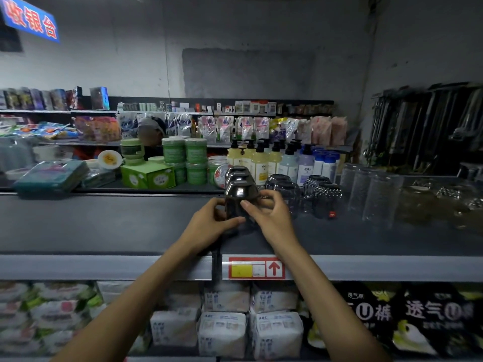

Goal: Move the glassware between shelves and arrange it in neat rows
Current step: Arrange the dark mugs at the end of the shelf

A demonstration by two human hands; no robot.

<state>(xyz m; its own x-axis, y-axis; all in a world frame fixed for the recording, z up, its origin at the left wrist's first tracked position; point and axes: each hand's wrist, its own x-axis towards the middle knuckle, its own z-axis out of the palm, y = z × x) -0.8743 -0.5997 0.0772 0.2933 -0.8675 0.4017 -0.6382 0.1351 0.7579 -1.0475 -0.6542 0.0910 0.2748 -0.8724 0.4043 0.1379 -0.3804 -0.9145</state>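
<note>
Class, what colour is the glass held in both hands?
The glass is dark smoky grey; head view.

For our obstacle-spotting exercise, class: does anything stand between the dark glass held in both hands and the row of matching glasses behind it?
Nothing visible does. The dark glass, gripped by the left hand and right hand, sits directly in front of the row of matching glasses. The clear glasses stand to its right, not between.

A shop: stocked shelves (104,267), price tag (256,268), cashier sign (30,20).

head view, facing forward and down, close over shelf (104,226)
</note>
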